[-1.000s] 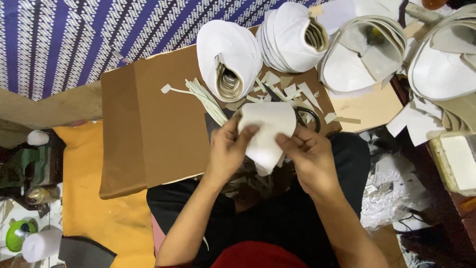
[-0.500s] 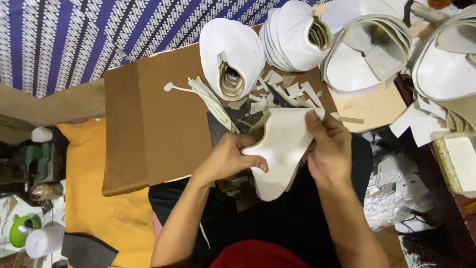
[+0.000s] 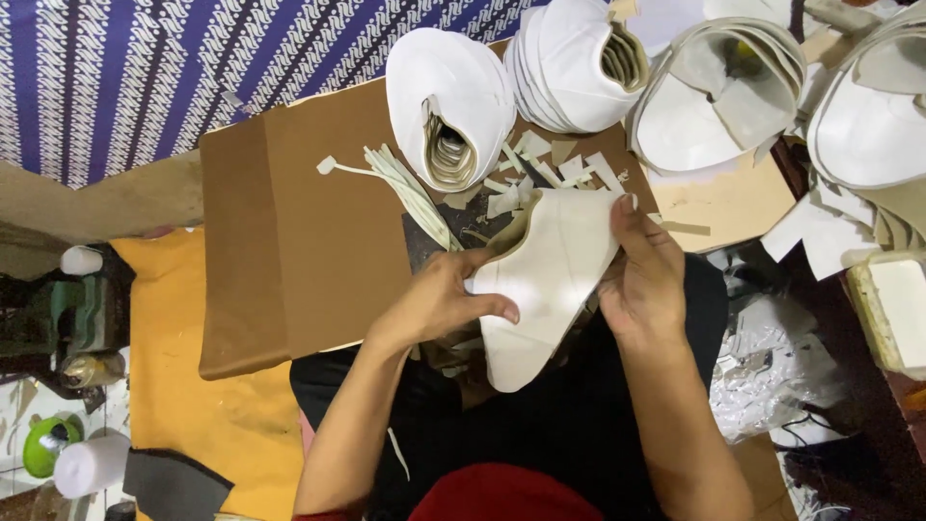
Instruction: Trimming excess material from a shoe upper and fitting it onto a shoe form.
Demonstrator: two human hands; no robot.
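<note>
The cream shoe-upper piece [image 3: 545, 280] is held above the person's lap, at the near edge of the brown cardboard work board [image 3: 309, 232], with its pointed end hanging toward the person. The left hand [image 3: 439, 304] is closed on the piece's left edge, thumb across its face and fingers curled beneath. The right hand [image 3: 646, 275] clasps the right edge, fingers wrapped around the far corner and thumb on the upper side. Both grips are closed on the piece; neither hand is spread. On the board, just beyond the hands, lie pale offcut scraps [image 3: 526, 174] and a bundle of thin cream strips [image 3: 405, 188]. At the far edge stand nested stacks of white uppers [image 3: 453, 96], a second stack [image 3: 574, 58] to the right of it, and more stacks at far right [image 3: 719, 92]. A blue-and-white patterned cloth [image 3: 125, 68] covers the far left. A yellow mat [image 3: 193, 425] lies near left, with a white roll [image 3: 92, 463] and a green object [image 3: 43, 446] at its left side.
</note>
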